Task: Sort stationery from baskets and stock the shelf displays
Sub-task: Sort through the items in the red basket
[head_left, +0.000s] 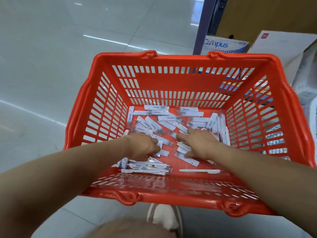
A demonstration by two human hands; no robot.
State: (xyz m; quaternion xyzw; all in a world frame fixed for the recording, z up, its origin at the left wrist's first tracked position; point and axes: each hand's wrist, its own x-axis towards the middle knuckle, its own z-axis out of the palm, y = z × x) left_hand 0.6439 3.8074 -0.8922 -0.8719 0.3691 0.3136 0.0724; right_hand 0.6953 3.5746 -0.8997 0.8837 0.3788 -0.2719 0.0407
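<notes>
Observed: red basket (pixel 171 79) standing on the tiled floor (pixel 51 66), its bottom strewn with slim white packets (pixel 154 124) of stationery, most with barcodes up, plus one loose white pen (pixel 199 170) near the front wall. Both hands are down among them. Right hand (pixel 199 143): fingers apart and laid flat over several packets. Left hand (pixel 143 147): fingers curled downward over a blue-edged packet (pixel 158 150); whether it is actually clamped cannot be told (the knuckles hide the tips). Recommendation for the gathering step: sweep the scattered packets together with the flat right hand, align them lengthwise, then lift a squared bundle rather than singles, keeping the loose pen apart as a probable different item
</notes>
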